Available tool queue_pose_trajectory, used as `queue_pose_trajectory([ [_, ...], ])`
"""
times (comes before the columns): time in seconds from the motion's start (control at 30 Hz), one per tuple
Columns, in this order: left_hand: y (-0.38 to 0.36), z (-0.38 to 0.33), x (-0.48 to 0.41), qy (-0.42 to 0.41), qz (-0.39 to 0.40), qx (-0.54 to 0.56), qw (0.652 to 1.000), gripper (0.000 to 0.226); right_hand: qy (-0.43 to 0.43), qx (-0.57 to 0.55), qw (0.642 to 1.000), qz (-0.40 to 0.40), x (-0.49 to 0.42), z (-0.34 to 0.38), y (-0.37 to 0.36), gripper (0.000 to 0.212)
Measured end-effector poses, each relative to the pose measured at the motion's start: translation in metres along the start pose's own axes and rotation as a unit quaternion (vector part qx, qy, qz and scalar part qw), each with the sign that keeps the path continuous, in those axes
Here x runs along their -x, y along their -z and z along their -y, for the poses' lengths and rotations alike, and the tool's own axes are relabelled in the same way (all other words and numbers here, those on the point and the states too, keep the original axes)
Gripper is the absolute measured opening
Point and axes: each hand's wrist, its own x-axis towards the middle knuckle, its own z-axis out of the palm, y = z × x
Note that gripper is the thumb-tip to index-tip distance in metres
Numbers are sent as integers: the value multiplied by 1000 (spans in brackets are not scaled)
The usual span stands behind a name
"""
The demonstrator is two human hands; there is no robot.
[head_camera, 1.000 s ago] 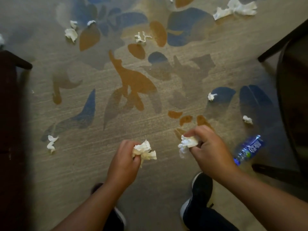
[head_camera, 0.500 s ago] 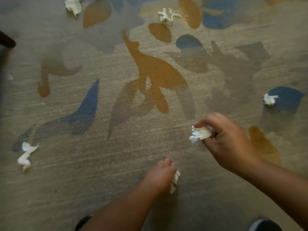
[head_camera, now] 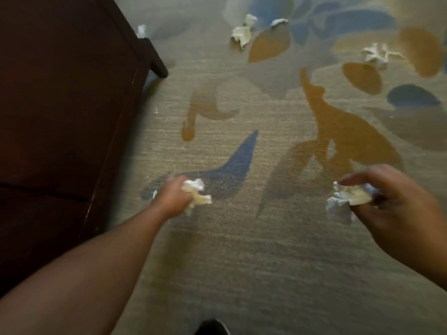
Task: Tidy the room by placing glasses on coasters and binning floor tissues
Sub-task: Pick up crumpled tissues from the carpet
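Right now both hands sit low over the beige woven carpet (head_camera: 242, 257) w/ blue & orange leaf shapes. Left hand (head_camera: 173, 199), near-left of ctr, has its fingers (head_camera: 179, 186) curled tight round a crumpled white-and-cream tissue (head_camera: 197, 193); the wad pokes out on the hand's right side, above a blue patch of carpet. A tiny white bit (head_camera: 154, 194) shows at that hand's left edge, can't tell if it's part of the same wad or a separate scrap. Right hand (head_camera: 396, 204), near-right, pinches a second crumpled white tissue wad (head_camera: 343, 201) betw. thumb & bent fingers, w/ the index finger (head_camera: 355, 180) stretched out over the top; the wad hangs off the hand's left side. Hands are well apart. Loose ones lie on the carpet far off: a cream crumpled tissue (head_camera: 242, 35) at far ctr, a small white scrap (head_camera: 251, 20) just beyond it & a second white scrap (head_camera: 279, 21) right of that, a spread-out white tissue (head_camera: 375, 54) at far right beside an orange oval, and a small white tissue (head_camera: 141, 30) far left, just behind the leg of the dark brown wooden cabinet (head_camera: 60, 117). That cabinet fills the left side, from near to far. A thin white sliver (head_camera: 156, 111) lies on the carpet close to its right edge. Toe of a black shoe (head_camera: 212, 328) shows at the near edge, approx ctr.
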Motion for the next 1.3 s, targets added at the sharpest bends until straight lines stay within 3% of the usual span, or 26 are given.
queue_pose_trajectory([
  [0.13, 12, 55, -14, 104, -27, 9, 994, 23, -3, 13, 1000, -1, -14, 9, -16, 25],
  [0.23, 0, 75, -24, 149, 25, -61, 987, 31, -23, 25, 999, 1, -18, 11, -23, 27],
  [0.37, -15, 86, -42, 182, 21, -68, 981, 40, -44, 33, 998, -1, -21, 22, -27, 21],
  [0.73, -11, -88, -39, -78, 51, -16, 996, 21, -95, 41, 992, -66, -10, 37, 20, 21],
  [1.0, -17, -232, 38, -291, 75, -11, 954, 23, -111, 48, 982, -143, 29, 18, 91, 26],
  [1.3, -46, -344, 154, -401, 92, 10, 911, 20, -128, 64, 971, -191, 93, -32, 198, 22],
])
